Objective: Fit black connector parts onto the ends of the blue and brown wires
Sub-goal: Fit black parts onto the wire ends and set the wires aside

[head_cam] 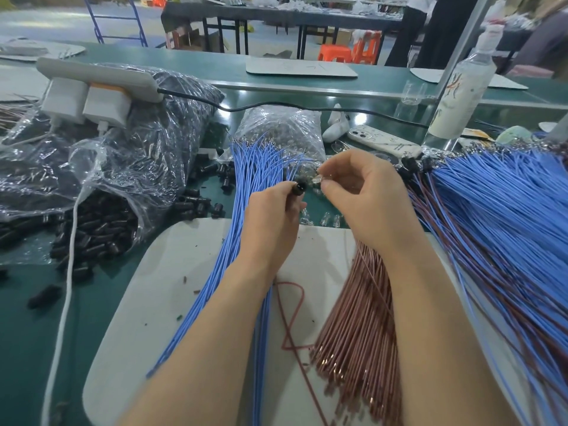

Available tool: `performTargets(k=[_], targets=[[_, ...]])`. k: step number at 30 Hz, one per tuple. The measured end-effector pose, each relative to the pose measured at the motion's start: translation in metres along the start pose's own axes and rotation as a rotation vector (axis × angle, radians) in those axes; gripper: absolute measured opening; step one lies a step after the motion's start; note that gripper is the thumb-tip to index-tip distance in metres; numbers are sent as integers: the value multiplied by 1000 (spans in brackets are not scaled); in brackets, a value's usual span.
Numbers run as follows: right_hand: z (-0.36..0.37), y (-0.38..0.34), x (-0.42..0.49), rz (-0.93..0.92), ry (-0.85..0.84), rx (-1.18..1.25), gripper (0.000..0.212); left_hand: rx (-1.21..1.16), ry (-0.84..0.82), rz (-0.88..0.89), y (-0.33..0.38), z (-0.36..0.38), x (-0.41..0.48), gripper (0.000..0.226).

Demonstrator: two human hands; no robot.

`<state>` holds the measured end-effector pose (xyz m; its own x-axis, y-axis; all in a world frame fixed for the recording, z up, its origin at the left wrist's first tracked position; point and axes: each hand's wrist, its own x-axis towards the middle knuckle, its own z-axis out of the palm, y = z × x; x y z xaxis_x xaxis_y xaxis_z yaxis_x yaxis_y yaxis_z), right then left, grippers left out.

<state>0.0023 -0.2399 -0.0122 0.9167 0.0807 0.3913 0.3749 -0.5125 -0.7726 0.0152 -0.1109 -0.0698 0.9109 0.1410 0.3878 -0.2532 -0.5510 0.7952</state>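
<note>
Held black connector part (298,189) pinched in curled fingertips of left hand (270,222), above far edge of white mat (184,256), between blue wires (250,192) and brown wires (359,318). Pinched wire terminal (318,180) in right hand (365,204), just beside it. Looked mid-insertion; called next for aligning terminal with opening, then pushing home.

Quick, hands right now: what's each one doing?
Left hand: grips a black connector part.
Right hand: pinches a small shiny piece; what it is cannot be told.
</note>
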Motion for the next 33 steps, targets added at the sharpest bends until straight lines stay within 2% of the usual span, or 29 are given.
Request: performTargets(k=[5,17,27,31,33], targets=[[-1,-4,-2,-23,-46,90,16,20,5,40,3,-1,0,18],[6,-3,-2,-91,28,-99,16,71,-4,67,3,-1,0,19],[11,3,0,-131,61,-159,17,255,-69,55,8,-6,-1,21],[4,9,2,-51,41,-82,15,104,-160,49,6,-10,1,12],[2,13,3,-14,34,-54,16,-10,-177,69,7,-11,0,20]])
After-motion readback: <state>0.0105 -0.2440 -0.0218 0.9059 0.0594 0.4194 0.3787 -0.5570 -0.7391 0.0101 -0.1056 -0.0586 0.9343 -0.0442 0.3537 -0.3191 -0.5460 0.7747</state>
